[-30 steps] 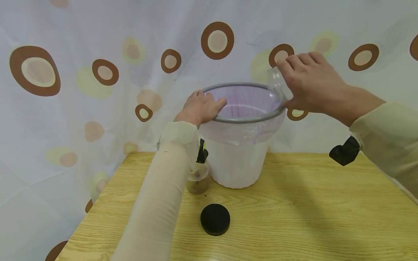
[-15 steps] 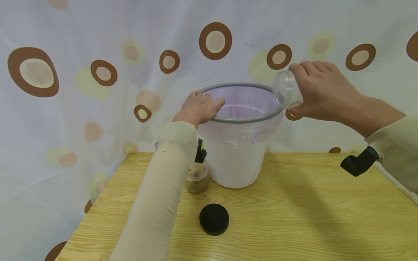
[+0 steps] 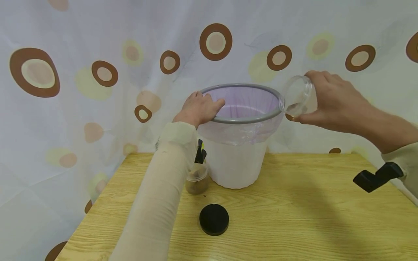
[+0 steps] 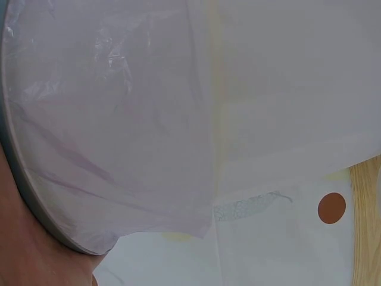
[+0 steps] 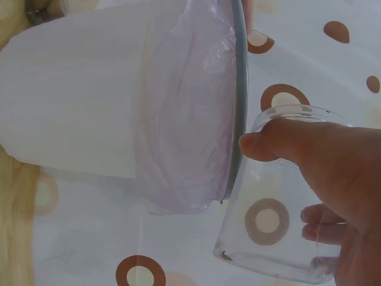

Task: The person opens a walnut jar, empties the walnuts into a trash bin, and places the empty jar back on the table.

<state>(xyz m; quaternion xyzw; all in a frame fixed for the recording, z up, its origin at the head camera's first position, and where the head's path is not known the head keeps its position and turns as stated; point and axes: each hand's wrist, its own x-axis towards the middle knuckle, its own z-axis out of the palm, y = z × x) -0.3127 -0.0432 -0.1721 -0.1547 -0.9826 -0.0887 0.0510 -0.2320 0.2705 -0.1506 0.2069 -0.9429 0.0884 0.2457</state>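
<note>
A white bin (image 3: 237,163) with a purplish plastic liner (image 3: 241,132) folded over its grey rim (image 3: 248,120) stands on the table. My left hand (image 3: 199,108) grips the rim's left side, seen also at the lower left of the left wrist view. Beside the rim's right edge, my right hand (image 3: 341,105) holds a clear jar (image 3: 298,95), tilted with its mouth toward the bin. In the right wrist view the jar (image 5: 268,220) has a few small dark bits inside at its bottom corner; the thumb and fingers wrap around it.
A second clear container (image 3: 197,181) with brownish contents stands left of the bin's base, partly behind my left sleeve. A round black lid (image 3: 214,219) lies nearer on the wooden table (image 3: 294,217). Behind hangs a patterned curtain (image 3: 183,29).
My right hand has moved right and down with the jar, from over the bin's rim to beside it, and more of the jar shows. My left hand stays on the rim.
</note>
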